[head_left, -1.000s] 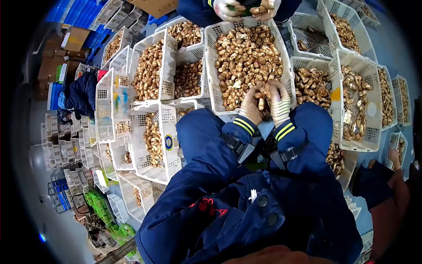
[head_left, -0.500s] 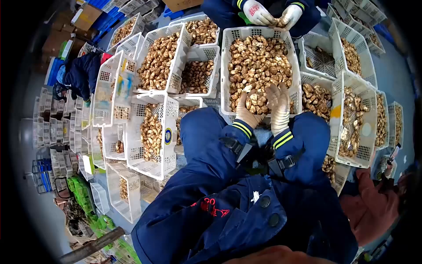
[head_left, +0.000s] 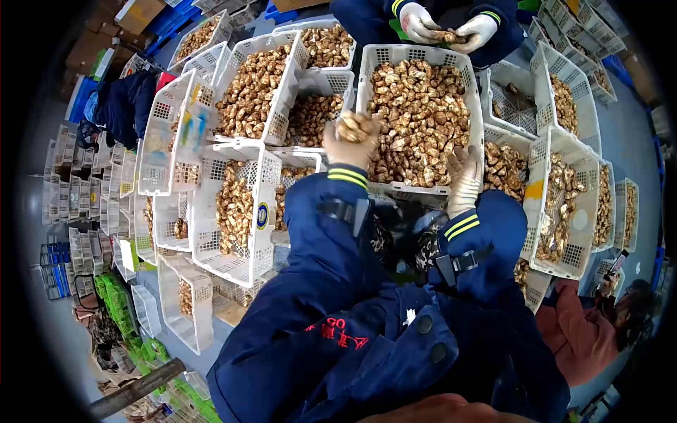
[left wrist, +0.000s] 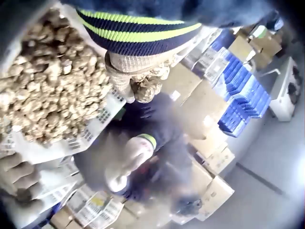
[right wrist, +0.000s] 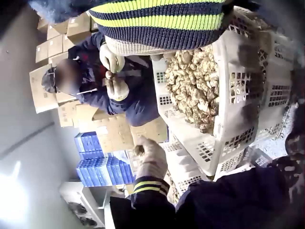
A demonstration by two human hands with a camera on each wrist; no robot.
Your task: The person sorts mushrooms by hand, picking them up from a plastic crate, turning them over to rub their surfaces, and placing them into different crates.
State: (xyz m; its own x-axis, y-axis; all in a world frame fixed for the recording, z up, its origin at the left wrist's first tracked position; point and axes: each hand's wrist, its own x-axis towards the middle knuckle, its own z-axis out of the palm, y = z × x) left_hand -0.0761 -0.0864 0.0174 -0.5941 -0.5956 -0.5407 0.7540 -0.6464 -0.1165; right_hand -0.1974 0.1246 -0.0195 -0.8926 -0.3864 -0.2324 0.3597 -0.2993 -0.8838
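By the near right corner of the central crate [head_left: 409, 188], resting with right grip [head_left: 463, 176] released; farther off, grasping brown pieces [head_left: 357, 127] in left grip [head_left: 350, 149] by its left side. If held too loosely, could spill some into the smaller crate [head_left: 337, 83] beyond.

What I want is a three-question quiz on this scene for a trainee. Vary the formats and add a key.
1. Multiple choice: which of the camera wearer's hands holds up brown pieces?
A) Left only
B) Right only
C) Neither

2. True or false: the person opposite works bare-handed.

3. Fill in: the wearer's navy cuffs carry ____ stripes.

Key:
1. A. The left hand grips them; the right hand is low by the central crate.
2. False. White gloves are visible.
3. Yellow.
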